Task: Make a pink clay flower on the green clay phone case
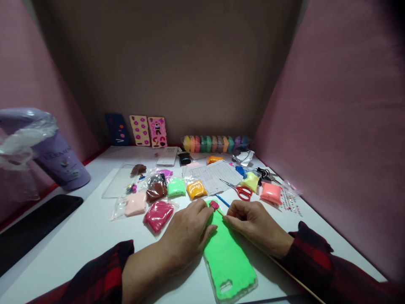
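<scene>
A phone case (229, 257) covered with bright green clay lies face down on the white table. Near its far end sits a small lump of dark pink clay (214, 205). My left hand (186, 230) grips the case along its left edge, thumb resting on the green clay and fingertips beside the pink lump. Between thumb and fingers, my right hand (253, 221) pinches a thin wooden skewer (300, 283). The skewer's tip is at the pink lump; whether it touches cannot be made out. Its long end passes under my right wrist.
Clay packets surround the far end, including a crimson one (158, 216) and an orange one (196, 189). Red scissors (243, 193), a blue tool (222, 200) and papers (218, 175) lie beyond. A purple bin (60, 156) and black phone (38, 228) are left; decorated cases (139, 131) lean behind.
</scene>
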Action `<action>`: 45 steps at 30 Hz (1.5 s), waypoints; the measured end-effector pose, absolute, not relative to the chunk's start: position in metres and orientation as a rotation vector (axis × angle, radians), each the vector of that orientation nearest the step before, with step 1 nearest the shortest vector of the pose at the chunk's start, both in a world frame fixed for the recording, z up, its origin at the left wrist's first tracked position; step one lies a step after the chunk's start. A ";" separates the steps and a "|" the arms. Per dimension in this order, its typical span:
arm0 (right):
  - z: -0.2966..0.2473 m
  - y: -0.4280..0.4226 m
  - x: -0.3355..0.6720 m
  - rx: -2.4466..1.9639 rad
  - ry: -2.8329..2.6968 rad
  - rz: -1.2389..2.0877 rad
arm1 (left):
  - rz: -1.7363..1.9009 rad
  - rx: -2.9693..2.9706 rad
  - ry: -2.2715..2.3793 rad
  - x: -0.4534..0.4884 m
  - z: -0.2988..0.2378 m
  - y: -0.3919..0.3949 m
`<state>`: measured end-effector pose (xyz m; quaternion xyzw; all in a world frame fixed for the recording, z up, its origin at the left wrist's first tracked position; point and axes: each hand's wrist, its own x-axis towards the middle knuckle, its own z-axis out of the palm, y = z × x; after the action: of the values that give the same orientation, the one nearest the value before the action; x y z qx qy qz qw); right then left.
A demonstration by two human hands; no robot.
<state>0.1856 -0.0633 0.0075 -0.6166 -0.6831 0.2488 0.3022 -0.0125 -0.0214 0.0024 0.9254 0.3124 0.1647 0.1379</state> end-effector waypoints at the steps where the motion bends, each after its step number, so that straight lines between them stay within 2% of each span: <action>1: 0.008 -0.063 0.185 -1.641 -1.816 0.646 | 0.474 2.675 0.904 -0.012 0.002 -0.021; 45: 0.006 -0.065 0.186 -1.623 -1.810 0.633 | 0.448 2.688 0.918 -0.013 0.003 -0.022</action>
<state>0.1860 -0.0647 0.0056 -0.6144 -0.6851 0.2397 0.3095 -0.0129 -0.0218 0.0030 0.9265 0.3163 0.1545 0.1328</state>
